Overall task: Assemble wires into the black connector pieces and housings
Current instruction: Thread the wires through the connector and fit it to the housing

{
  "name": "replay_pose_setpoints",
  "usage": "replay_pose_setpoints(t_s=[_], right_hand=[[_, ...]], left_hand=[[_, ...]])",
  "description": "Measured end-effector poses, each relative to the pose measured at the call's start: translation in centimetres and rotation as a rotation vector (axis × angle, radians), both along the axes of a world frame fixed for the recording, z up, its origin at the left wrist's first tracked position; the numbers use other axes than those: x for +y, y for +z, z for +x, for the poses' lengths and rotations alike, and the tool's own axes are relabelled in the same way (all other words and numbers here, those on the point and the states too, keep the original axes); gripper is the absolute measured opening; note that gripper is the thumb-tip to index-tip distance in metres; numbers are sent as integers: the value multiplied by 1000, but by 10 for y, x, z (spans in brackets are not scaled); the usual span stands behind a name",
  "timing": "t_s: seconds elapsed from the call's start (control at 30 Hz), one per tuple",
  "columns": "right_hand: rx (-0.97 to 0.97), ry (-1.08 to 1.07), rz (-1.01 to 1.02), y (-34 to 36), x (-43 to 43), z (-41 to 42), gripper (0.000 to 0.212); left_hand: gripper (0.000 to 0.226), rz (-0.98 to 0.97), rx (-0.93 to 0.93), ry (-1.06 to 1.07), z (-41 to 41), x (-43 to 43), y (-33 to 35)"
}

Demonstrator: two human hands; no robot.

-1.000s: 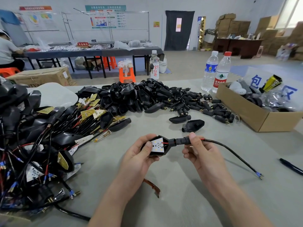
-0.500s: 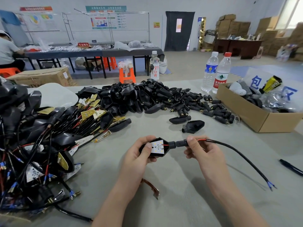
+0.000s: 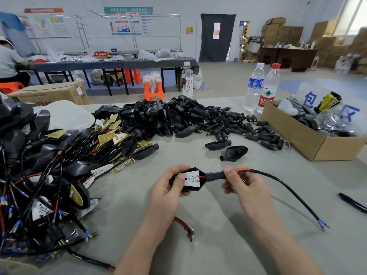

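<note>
Gripping the black housing [image 3: 202,182] in curled fingers just above the bench [image 3: 218,235], the left hand [image 3: 168,193] rests its thumb on the white board [image 3: 191,178]. The right hand [image 3: 246,191] pinches the sleeve [image 3: 215,175] where the wire [image 3: 288,191] enters. Best draw the wire straight and gently, without kinking the red lead [image 3: 241,170].

Close to me the table [image 3: 214,231] lies bare, apart from a small metal clip [image 3: 185,227]. On my left a tangle of wired parts [image 3: 39,175] blocks any reach. Straight ahead, past a strip of bare table, sit two loose black shells [image 3: 234,153] and then a wide heap of shells [image 3: 168,118]. On my right the cable [image 3: 288,190], a pen [image 3: 351,202] and a cardboard box [image 3: 309,143] stand in the way.
</note>
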State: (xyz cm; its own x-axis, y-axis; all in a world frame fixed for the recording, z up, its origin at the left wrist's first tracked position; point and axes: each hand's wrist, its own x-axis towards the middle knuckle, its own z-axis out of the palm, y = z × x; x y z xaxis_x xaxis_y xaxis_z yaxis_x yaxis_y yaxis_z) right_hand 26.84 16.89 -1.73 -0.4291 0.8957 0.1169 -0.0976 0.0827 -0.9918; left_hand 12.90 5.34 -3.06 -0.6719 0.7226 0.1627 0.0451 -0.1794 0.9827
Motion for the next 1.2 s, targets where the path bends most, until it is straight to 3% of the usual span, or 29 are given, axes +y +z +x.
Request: replay_pose_setpoints(t_s=[1.2], right_hand=[[95, 120, -190, -8, -5, -9, 43]], left_hand=[[28, -7, 42, 19, 8, 3, -4]])
